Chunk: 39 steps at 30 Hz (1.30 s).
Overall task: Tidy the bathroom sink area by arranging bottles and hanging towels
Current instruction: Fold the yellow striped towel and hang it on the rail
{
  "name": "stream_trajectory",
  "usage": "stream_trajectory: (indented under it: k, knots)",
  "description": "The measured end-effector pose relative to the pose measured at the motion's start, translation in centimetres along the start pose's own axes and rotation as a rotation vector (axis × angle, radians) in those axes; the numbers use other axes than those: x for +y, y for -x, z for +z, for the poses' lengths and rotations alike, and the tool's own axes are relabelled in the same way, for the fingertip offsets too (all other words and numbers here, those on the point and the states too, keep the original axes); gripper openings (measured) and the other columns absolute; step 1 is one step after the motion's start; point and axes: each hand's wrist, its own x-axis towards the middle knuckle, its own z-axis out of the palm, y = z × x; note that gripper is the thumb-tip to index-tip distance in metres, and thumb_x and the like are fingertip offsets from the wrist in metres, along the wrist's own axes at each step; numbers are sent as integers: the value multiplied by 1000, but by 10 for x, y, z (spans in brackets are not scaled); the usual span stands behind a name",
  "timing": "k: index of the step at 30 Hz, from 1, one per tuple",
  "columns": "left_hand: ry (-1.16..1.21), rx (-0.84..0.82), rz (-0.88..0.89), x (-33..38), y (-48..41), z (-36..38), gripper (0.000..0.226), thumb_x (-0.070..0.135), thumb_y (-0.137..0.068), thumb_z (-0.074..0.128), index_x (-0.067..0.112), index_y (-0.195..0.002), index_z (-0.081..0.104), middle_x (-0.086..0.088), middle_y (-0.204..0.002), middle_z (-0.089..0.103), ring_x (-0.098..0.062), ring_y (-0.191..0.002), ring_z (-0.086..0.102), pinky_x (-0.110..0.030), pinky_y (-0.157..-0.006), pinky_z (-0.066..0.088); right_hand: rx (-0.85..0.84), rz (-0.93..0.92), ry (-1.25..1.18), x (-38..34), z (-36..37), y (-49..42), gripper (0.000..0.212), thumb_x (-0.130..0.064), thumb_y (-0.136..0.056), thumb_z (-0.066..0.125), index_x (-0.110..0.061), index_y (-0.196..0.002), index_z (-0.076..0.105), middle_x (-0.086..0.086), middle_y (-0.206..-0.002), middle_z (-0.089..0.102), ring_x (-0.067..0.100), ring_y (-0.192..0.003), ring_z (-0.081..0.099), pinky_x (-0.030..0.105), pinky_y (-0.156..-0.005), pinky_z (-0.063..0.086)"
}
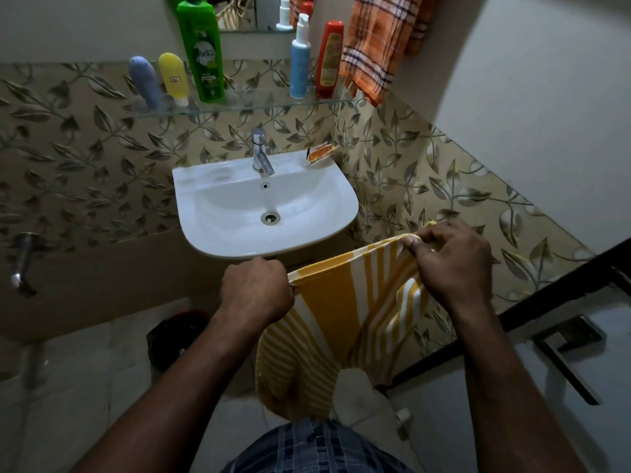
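dim, soft (edges warped)

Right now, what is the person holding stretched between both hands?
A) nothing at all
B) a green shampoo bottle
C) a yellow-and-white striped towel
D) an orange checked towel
C: the left hand and the right hand each grip the top edge of the yellow-and-white striped towel, which hangs down in front of the white sink.

Bare forearms (pixel 191 363); blue checked garment (pixel 317 448) at the waist.
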Motion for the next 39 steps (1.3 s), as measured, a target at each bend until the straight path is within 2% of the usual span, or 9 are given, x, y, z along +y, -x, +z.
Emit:
stream_trajectory:
  k: [3, 7, 11, 21, 23, 26, 29, 34, 39]
  knots:
    - [14, -47, -73, -2, -2, 4, 29, 47, -99, 60, 25, -80, 58, 4, -76, 55, -20, -75, 55, -45, -90, 48, -28, -70, -77, -11, 0, 2, 18, -33, -86, 83, -17, -94, 82, -5, -89, 64, 14, -83, 59, 26, -75, 42]
    - [5, 147, -113, -6, -7, 13, 19, 36, -95, 62, 23, -86, 72, 0, -75, 60, -23, -70, 49, -36, -72, 40, -41, -146, -8, -16, -6, 3, 17, -32, -86, 83, -16, -91, 81, -6, -86, 58, 16, -78, 56, 27, -70, 38]
    - [64, 325, -68, -14, -12, 21, 30, 45, -96, 63, 21, -86, 78, -1, -72, 69, -26, -72, 64, -32, -65, 40, -39, -129, 21, -13, -9, 1, 18, -34, -86, 82, -16, -90, 80, -9, -87, 56, 14, -79, 55, 26, -70, 37]
    - [251, 104, 90, 4, -15, 27, 17, 44, -88, 66, 31, -94, 58, 9, -86, 65, -24, -95, 63, -40, -81, 49, -98, -127, -43, -17, 2, 7, 14, -31, -85, 83, -18, -88, 79, -7, -88, 61, 14, -83, 59, 30, -74, 47]
    - [335, 61, 122, 8, -18, 27, 30, 44, -86, 71, 34, -107, 53, 8, -97, 66, -22, -100, 63, -41, -84, 51, -117, -144, -72, -19, 3, 8, 13, -31, -85, 84, -20, -87, 79, -8, -88, 61, 13, -83, 59, 30, -77, 47]
    - [753, 55, 272, 27, -13, 14, 54, 48, -81, 83, 36, -127, 56, 14, -115, 67, -7, -105, 62, -34, -87, 54, -156, -172, -115, -25, 7, 12, 10, -30, -86, 83, -21, -87, 79, -9, -88, 61, 11, -82, 59, 28, -74, 44]
    - [875, 204, 417, 47, -9, 5, 41, 39, -84, 84, 33, -117, 62, 14, -104, 72, 1, -95, 67, -29, -82, 57, -175, -198, -126, -30, 14, 15, 10, -29, -85, 84, -20, -86, 80, -5, -87, 63, 12, -82, 60, 30, -73, 47]
    - [860, 468, 408, 50, -7, 11, 10, 28, -90, 79, 22, -96, 72, 13, -86, 68, -3, -77, 64, -22, -68, 52, -128, -166, -156, -33, 10, 14, 11, -28, -84, 84, -19, -85, 80, -4, -89, 66, 11, -83, 61, 27, -75, 46]
    - [927, 428, 329, 59, -2, 19, 6, 25, -92, 74, 25, -91, 68, 17, -73, 61, 0, -67, 59, -11, -59, 37, -133, -173, -159, -35, 9, 16, 11, -28, -84, 85, -18, -86, 80, -5, -87, 65, 10, -81, 60, 25, -74, 47]
